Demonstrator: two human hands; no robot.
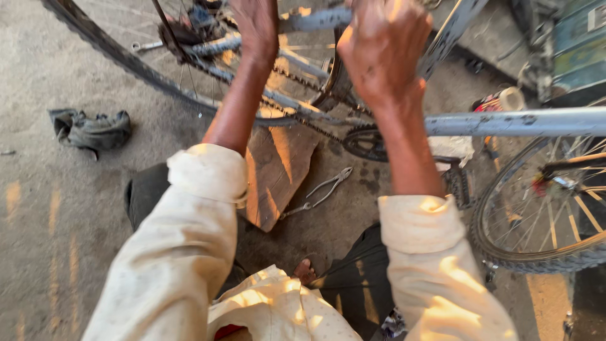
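Note:
A bicycle lies in front of me on the ground, its grey frame tube (505, 122) running to the right. My left hand (257, 26) reaches up to the rear wheel hub and chain (208, 45), fingers hidden at the top edge. My right hand (382, 47) is curled into a fist around a frame tube (315, 19) near the crank. The rear tyre (120, 58) arcs across the upper left. The chainring (366, 142) sits below my right wrist. Both sleeves are cream and rolled up.
Pliers (322, 189) lie open on the concrete beside a flat piece of board (278, 170). A dark rag (91, 129) lies at the left. The front wheel (543, 208) stands at the right. A small wrench (146, 46) rests near the tyre. My sandalled foot (306, 270) shows below.

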